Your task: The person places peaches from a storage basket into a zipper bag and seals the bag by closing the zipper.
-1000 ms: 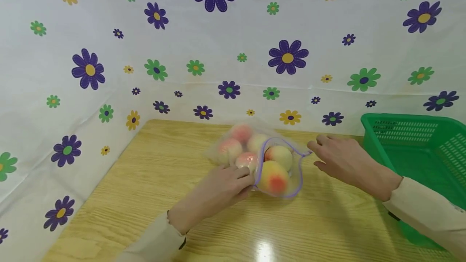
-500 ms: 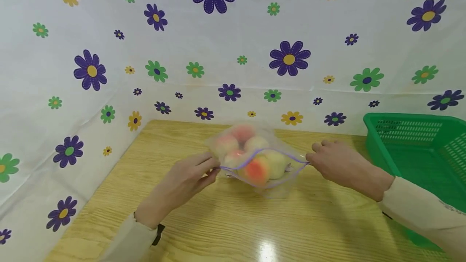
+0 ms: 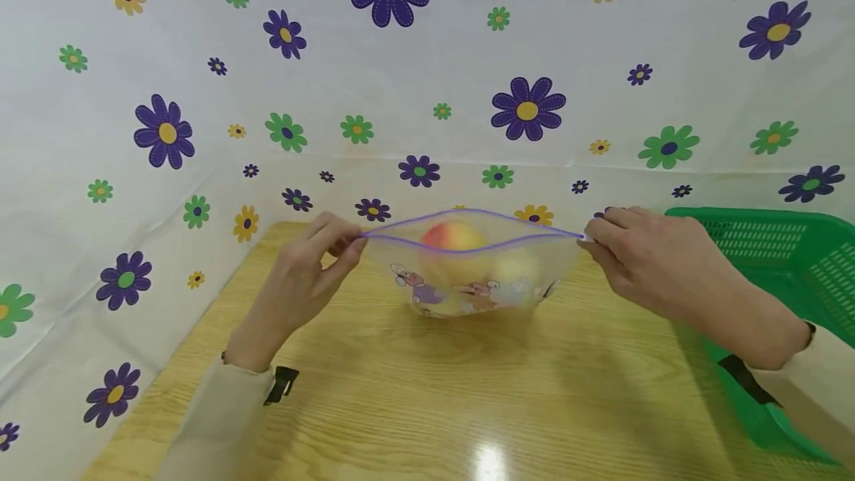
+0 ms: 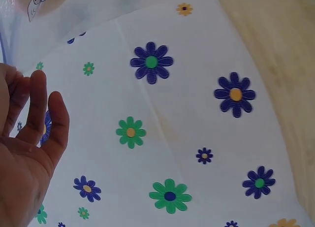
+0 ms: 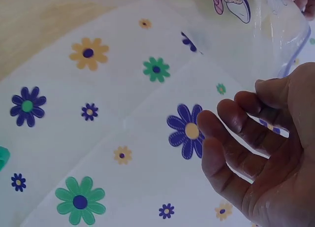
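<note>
A clear zip bag (image 3: pixel 494 292) with a purple zip edge and printed cartoon figures holds peaches (image 3: pixel 454 236). Its mouth gapes a little, facing up, and the bag hangs upright close over the table. My left hand (image 3: pixel 300 273) pinches the left end of the zip edge between thumb and fingers. At the opposite end, my right hand (image 3: pixel 657 266) pinches the right corner of the same edge. In the right wrist view, thumb and forefinger of the right hand (image 5: pixel 261 133) meet at the bag (image 5: pixel 266 35), while the other fingers curl loosely.
A green plastic basket (image 3: pixel 741 273) stands on the right, partly behind the right forearm. The wooden table (image 3: pixel 427 407) ends at a white cloth (image 3: pixel 427 58) with printed flowers at the back and left.
Earlier the bag lay on the table, with the left hand at its near side. That hand has shifted to the left corner, and both hands have lifted and turned the bag upright.
</note>
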`<state>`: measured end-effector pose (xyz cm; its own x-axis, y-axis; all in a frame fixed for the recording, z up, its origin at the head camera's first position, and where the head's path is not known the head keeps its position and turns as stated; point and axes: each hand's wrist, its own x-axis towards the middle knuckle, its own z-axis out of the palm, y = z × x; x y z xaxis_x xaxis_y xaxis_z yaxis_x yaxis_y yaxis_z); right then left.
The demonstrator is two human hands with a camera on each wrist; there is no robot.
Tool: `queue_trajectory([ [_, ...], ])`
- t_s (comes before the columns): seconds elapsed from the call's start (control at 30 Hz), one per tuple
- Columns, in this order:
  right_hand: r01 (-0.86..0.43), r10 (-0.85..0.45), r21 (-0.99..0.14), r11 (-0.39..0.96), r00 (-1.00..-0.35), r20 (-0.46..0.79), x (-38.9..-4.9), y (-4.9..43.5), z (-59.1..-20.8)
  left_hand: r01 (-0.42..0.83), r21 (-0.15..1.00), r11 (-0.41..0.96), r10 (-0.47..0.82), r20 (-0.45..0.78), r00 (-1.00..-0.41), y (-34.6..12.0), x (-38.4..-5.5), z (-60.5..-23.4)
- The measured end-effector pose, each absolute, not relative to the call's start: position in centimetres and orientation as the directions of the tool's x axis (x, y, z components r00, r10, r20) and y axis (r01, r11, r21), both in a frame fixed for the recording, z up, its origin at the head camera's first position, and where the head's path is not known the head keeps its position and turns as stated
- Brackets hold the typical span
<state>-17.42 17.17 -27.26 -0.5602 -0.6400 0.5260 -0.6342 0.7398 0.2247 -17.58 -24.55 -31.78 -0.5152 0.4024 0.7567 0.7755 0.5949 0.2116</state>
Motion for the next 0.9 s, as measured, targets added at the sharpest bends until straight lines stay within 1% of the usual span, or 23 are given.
queue_trajectory([
  [0.1, -0.637, -0.617, 0.209, 0.742, -0.525, 0.586, -18.1, 17.0, -26.2, 0.779, 0.255, 0.573, 0.351, 0.783, -0.514, -24.1, -18.5, -30.5],
  [0.23, -0.618, -0.574, 0.181, 0.765, -0.527, 0.626, -18.3, 16.7, -24.7, 0.764, 0.293, 0.574, 0.262, 0.819, -0.511, -23.4, -19.1, -28.8],
  [0.3, -0.604, -0.552, 0.170, 0.779, -0.530, 0.644, -18.2, 16.6, -24.2, 0.747, 0.320, 0.583, 0.223, 0.821, -0.526, -23.3, -19.1, -28.2],
  [0.37, -0.593, -0.541, 0.165, 0.788, -0.539, 0.646, -18.2, 16.4, -24.0, 0.722, 0.351, 0.596, 0.204, 0.803, -0.559, -23.2, -19.1, -28.1],
  [0.4, -0.593, -0.543, 0.163, 0.789, -0.546, 0.639, -18.3, 16.3, -24.1, 0.706, 0.366, 0.606, 0.204, 0.786, -0.583, -23.3, -19.2, -28.2],
  [0.53, -0.592, -0.550, 0.125, 0.796, -0.623, 0.556, -18.6, 16.3, -24.9, 0.649, 0.435, 0.625, 0.191, 0.720, -0.667, -23.2, -19.5, -29.2],
  [0.6, -0.591, -0.546, 0.104, 0.800, -0.646, 0.533, -18.6, 16.3, -25.2, 0.631, 0.454, 0.629, 0.183, 0.702, -0.688, -23.2, -19.6, -29.6],
  [0.7, -0.584, -0.527, 0.075, 0.808, -0.660, 0.536, -18.6, 16.5, -25.4, 0.632, 0.463, 0.621, 0.175, 0.704, -0.688, -23.0, -19.6, -29.6],
  [0.8, -0.597, -0.518, 0.056, 0.800, -0.642, 0.566, -18.3, 16.8, -25.5, 0.649, 0.459, 0.607, 0.183, 0.714, -0.676, -22.9, -19.5, -29.4],
  [0.9, -0.629, -0.518, 0.053, 0.776, -0.586, 0.623, -18.1, 16.8, -25.7, 0.662, 0.448, 0.601, 0.207, 0.712, -0.671, -22.8, -19.4, -29.1],
])
